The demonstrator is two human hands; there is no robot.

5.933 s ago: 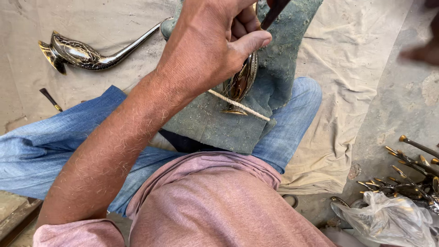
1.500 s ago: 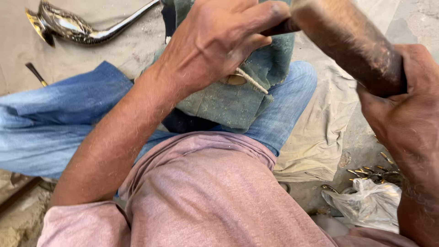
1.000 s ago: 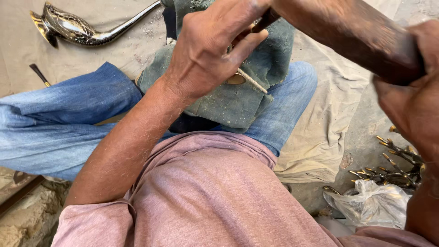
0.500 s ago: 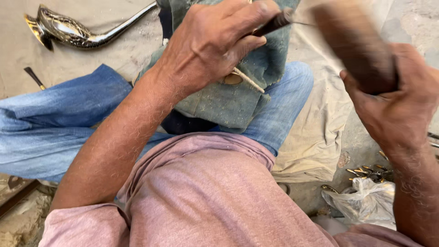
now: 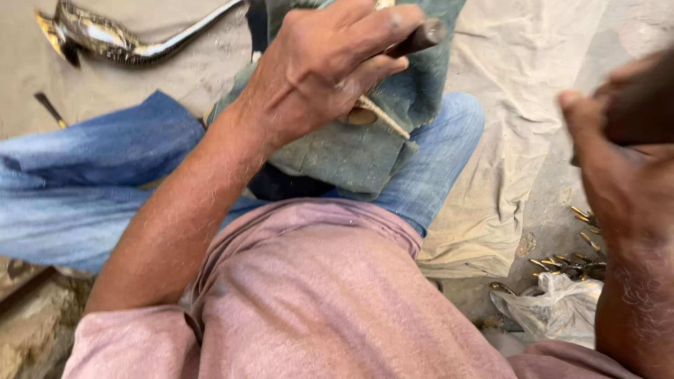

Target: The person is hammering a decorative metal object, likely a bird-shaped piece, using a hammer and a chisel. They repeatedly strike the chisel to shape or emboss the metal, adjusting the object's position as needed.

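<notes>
Swung rightward, right hand (image 5: 618,175) clenches the blurred mallet (image 5: 642,105); left hand (image 5: 323,67) grips the chisel (image 5: 414,38).

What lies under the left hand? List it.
Under the left hand lies a folded green cloth over a blue-jeaned leg. The hand grips a dark tool; a brass piece peeks out, mostly covered.
</notes>
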